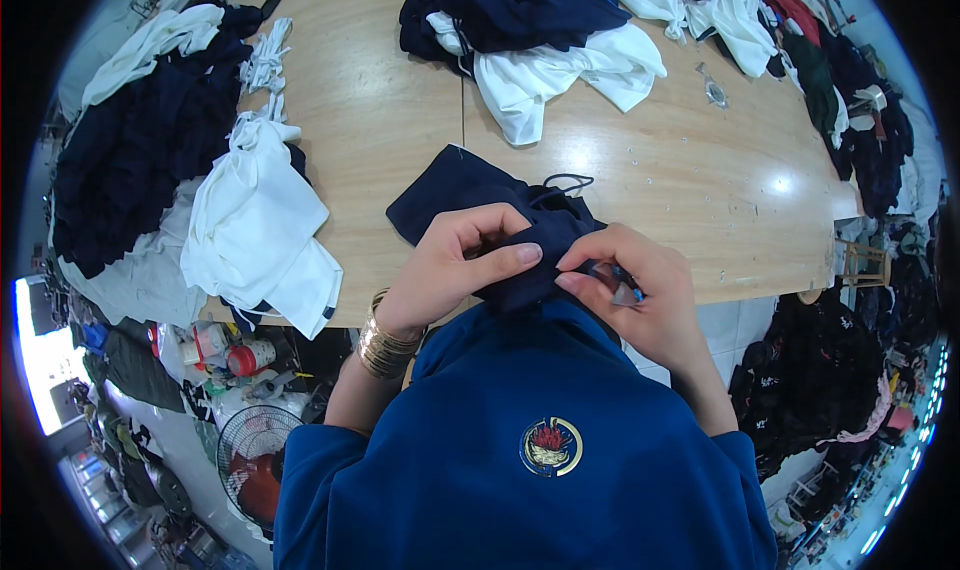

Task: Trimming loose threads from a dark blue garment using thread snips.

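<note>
Close in front of me, at the table's near edge, a navy blue garment (462, 190) lies bunched, with a dark drawstring (570, 182) looping out on its far side. My left hand (465, 260) is closed on the fabric, thumb on top. My right hand (635, 285) is closed beside it, thumb and index fingertips pinched together at the cloth's edge. Tucked in that palm are small thread snips (624, 292) with shiny tips, mostly hidden by the fingers. What the right fingertips pinch is too small to make out.
White garments (255, 220) and navy clothes (140, 160) are heaped on the wooden table (370, 90) at left. Another navy pile (510, 10) with white pieces lies at the far middle. More clothes cover the right edge. A fan (255, 460) stands on the floor at lower left.
</note>
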Available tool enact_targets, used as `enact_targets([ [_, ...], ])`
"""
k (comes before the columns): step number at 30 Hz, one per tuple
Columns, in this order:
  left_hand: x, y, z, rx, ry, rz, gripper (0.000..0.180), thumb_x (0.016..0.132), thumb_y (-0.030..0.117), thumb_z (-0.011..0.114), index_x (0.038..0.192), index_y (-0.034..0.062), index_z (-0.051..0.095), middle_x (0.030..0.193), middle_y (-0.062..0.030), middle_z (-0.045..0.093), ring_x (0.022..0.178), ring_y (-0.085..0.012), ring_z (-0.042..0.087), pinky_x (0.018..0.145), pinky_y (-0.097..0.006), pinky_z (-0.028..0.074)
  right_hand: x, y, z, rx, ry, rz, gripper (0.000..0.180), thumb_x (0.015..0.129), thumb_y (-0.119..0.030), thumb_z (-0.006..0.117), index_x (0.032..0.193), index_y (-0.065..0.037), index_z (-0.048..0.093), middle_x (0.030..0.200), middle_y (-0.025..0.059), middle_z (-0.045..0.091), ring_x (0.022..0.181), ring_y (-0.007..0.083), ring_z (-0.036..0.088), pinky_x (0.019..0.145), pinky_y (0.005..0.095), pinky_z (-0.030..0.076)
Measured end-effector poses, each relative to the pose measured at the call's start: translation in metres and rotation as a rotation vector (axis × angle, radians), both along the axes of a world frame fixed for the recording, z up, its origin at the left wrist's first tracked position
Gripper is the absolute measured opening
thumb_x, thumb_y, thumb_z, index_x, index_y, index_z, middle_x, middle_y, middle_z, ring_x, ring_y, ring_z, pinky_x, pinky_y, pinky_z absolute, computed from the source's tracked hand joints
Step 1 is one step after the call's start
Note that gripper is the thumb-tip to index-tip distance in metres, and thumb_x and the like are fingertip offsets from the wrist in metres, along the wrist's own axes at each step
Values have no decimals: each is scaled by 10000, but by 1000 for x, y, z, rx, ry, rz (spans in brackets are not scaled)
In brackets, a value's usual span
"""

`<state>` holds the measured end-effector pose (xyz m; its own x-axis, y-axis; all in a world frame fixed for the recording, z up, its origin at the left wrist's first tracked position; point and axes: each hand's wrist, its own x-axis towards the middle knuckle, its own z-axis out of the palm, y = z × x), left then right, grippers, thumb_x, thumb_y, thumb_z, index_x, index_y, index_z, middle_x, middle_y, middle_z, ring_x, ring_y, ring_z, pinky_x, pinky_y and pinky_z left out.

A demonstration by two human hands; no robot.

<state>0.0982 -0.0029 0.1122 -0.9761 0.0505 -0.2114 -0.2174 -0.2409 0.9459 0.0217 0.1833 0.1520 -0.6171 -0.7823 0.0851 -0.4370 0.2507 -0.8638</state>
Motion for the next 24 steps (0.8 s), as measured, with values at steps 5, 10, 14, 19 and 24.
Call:
enact_targets([
  [5, -1, 2, 1, -57, 7, 1, 106, 800, 138, 612, 789, 44, 563, 697, 61, 514, 602, 13, 414, 510, -140, 308, 1, -2, -10, 13, 162, 36, 270, 636, 43, 644, 858, -71, 542, 787, 33, 571, 642, 167, 599, 527, 259, 455],
  [10, -2, 3, -4, -104, 15, 7, 101, 799, 127, 613, 766, 48, 559, 673, 66, 509, 579, 17, 409, 495, -138, 305, 3, -2, -13, 47, 364, 75, 339, 578, 78, 612, 863, -79, 518, 745, 24, 541, 590, 165, 577, 496, 270, 436],
  [14, -2, 3, -2, -70, 1, 22, 103, 798, 129, 614, 763, 49, 558, 668, 63, 508, 578, 17, 410, 495, -137, 305, 5, -3, -17, 51, 331, 70, 342, 575, 77, 614, 863, -81, 519, 741, 25, 549, 588, 161, 582, 497, 264, 439],
  [19, 0, 2, -6, -41, -34, 57, 156, 792, 180, 649, 771, 34, 599, 648, 53, 535, 573, 19, 408, 503, -147, 315, 3, -1, -17, -26, 255, 17, 350, 562, 80, 614, 853, -93, 525, 722, 20, 560, 601, 152, 593, 490, 253, 441],
  [24, -2, 5, -4, -75, 2, 55, 160, 791, 181, 650, 762, 33, 597, 636, 56, 528, 566, 14, 404, 499, -151, 311, 3, -2, -17, 35, 390, 62, 348, 565, 71, 626, 855, -95, 529, 721, 14, 559, 598, 154, 590, 490, 260, 442],
])
